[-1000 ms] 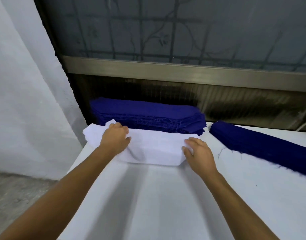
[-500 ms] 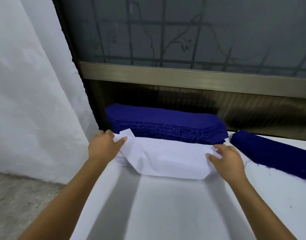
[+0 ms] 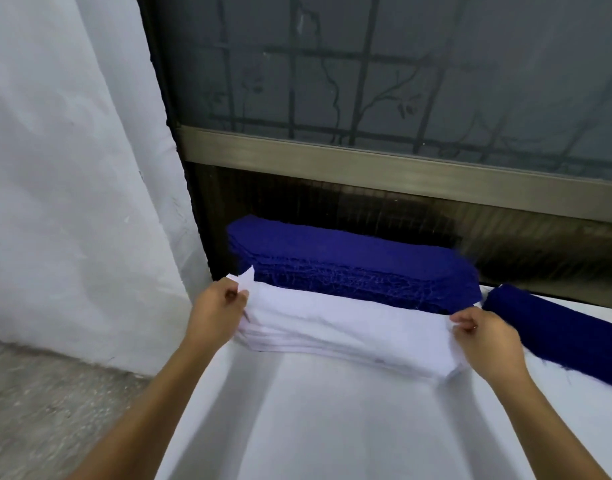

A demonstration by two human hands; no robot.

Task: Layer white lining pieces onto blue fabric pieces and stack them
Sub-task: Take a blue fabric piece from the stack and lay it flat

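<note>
A stack of white lining pieces (image 3: 346, 327) lies on the white table, in front of a thick stack of blue fabric pieces (image 3: 353, 268). My left hand (image 3: 216, 315) pinches the left end of the top white piece, whose corner sticks up. My right hand (image 3: 484, 341) pinches the right end of the same piece. A second, long pile of blue fabric (image 3: 554, 334) lies to the right, running toward the table's right edge.
The white table (image 3: 332, 427) stretches toward me, with its left edge dropping to a grey concrete floor (image 3: 55, 410). A white wall (image 3: 72, 168) stands at the left. Behind the stacks are a dark window frame and frosted glass (image 3: 384, 81).
My hands have shifted from pressing on the white stack to its two ends. They now pinch the top piece, and its left corner has lifted. The view has moved left.
</note>
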